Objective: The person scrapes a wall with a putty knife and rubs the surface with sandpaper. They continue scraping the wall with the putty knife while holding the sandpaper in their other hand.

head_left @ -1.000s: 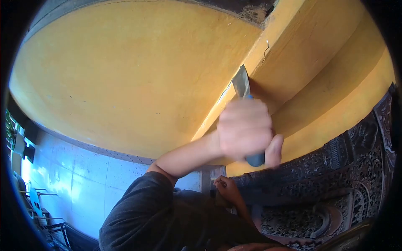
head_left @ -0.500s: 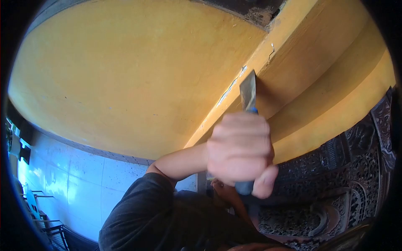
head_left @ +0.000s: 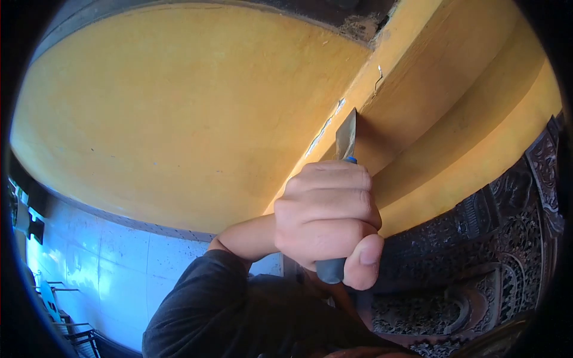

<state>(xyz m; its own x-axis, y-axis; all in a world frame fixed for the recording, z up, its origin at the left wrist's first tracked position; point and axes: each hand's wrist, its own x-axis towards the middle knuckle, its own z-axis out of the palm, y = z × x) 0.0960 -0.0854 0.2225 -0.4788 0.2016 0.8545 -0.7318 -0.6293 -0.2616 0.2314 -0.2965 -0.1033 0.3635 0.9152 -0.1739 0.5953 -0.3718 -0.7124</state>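
Observation:
My left hand (head_left: 325, 218) is wrapped in a fist around a putty knife, thumb near the butt of its dark grey handle (head_left: 330, 271). The metal blade (head_left: 346, 134) comes out beyond my little finger, and a blue collar shows at its base. Its tip lies over the corner of a yellow pillar (head_left: 412, 89), near a long crack (head_left: 325, 130) with white showing through. A smaller crack (head_left: 379, 77) runs down the pillar's edge further up. My right hand is out of the picture.
A broad yellow wall (head_left: 179, 119) spreads to the left. Dark carved wooden furniture (head_left: 453, 250) stands at the lower right. Pale floor tiles (head_left: 119, 256) lie at the lower left, with a metal-framed rack (head_left: 80, 337) at the edge.
My left hand has shifted a little left and down in the view with the putty knife. The cracks and pillar have also slid slightly left. The grip stays closed.

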